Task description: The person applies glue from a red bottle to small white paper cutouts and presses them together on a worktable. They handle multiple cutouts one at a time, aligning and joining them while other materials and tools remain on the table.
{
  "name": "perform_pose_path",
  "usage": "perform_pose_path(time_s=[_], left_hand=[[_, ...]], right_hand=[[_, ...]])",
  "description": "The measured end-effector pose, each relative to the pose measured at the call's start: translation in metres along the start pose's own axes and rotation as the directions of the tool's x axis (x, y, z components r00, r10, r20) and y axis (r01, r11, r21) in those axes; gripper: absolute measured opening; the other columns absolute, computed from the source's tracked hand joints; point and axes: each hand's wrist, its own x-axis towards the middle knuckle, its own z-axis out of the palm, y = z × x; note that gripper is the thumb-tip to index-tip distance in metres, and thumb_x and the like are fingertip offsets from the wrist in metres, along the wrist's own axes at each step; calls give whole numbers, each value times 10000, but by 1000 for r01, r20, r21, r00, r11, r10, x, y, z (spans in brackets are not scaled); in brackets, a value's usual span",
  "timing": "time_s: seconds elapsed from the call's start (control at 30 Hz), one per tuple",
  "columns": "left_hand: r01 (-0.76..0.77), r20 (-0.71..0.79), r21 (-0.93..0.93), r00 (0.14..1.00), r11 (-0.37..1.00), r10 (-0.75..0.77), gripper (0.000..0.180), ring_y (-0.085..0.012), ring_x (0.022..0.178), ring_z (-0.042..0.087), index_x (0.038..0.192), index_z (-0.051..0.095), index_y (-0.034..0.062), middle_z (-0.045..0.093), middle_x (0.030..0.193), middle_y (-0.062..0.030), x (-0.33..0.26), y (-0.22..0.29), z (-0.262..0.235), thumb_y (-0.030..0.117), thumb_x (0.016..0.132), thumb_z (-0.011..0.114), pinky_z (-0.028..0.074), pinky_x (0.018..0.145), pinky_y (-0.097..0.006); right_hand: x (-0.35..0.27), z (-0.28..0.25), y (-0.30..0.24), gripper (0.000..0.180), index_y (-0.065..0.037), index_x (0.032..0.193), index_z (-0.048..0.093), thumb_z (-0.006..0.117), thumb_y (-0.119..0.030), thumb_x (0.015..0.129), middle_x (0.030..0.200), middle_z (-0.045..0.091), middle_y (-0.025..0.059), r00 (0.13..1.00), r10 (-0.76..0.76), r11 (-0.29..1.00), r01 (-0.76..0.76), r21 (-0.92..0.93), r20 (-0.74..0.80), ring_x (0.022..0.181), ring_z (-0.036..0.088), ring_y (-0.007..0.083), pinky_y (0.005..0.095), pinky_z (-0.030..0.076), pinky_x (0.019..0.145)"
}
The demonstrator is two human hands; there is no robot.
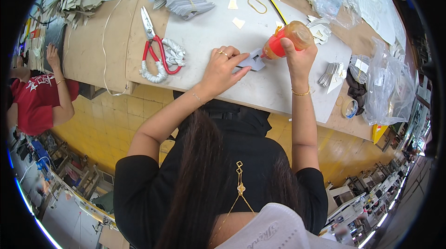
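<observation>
On the worktop (pixel 211 35), the left hand (pixel 223 69) touches a grey piece (pixel 254 62), though whether its grip pinches it I cannot tell. The right hand (pixel 301 61) has its grip closed around a tilted red-and-amber bottle (pixel 290 34), nozzle at the piece. Farther lie red-handled scissors (pixel 148 41), then a grey bundle (pixel 188 2).

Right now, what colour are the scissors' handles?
The handles are red, partly wrapped in white; best seen in the head view.

Scissors (pixel 149 33) are left of the piece (pixel 254 61); bottle (pixel 276 46) and tape (pixel 355 109), right. Behind the bottle is a pencil (pixel 276 8); left of that, a bundle (pixel 188 2).
</observation>
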Motion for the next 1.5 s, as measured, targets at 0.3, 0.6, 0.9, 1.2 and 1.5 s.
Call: perform_pose_path(time_s=[0.3,0.6,0.9,1.2,1.5], left_hand=[[-1,11,5,1000,1000,1,333,-183,828,532,1057,713,70,562,890,-23,0,-1,1,202,763,794,372,763,-337],[0,19,27,1000,1000,0,351,-178,821,549,1059,723,73,588,881,-18,0,-1,2,183,739,817,379,763,-332],[-2,-1,36,1000,999,2,359,-183,824,550,1089,717,75,593,884,-22,0,0,3,216,770,802,376,760,-338],[-20,-12,70,1000,997,21,370,-189,792,534,1090,717,78,599,886,-20,1,0,4,257,774,788,372,751,-339],[-19,-6,77,1000,997,19,371,-190,793,534,1087,719,80,598,886,-20,1,0,4,264,773,787,372,746,-338]], right_hand=[[-2,5,-1,452,10,964,701,882,-328,726,931,713,73,1000,-11,999,12,-44,19,836,681,162,297,545,765],[-5,9,-9,461,8,962,697,892,-325,710,925,720,79,993,-24,998,31,-61,115,807,689,161,295,553,734],[4,-19,19,707,36,1186,576,712,-571,848,1107,657,113,981,195,901,-181,394,4,902,649,182,322,534,824],[-5,-9,8,498,24,1018,697,884,-339,732,1000,707,81,999,33,999,-32,34,-28,909,665,170,304,533,825],[-1,-2,3,480,16,986,702,899,-321,707,943,723,80,998,-62,995,61,-79,-5,837,691,160,289,556,765]])
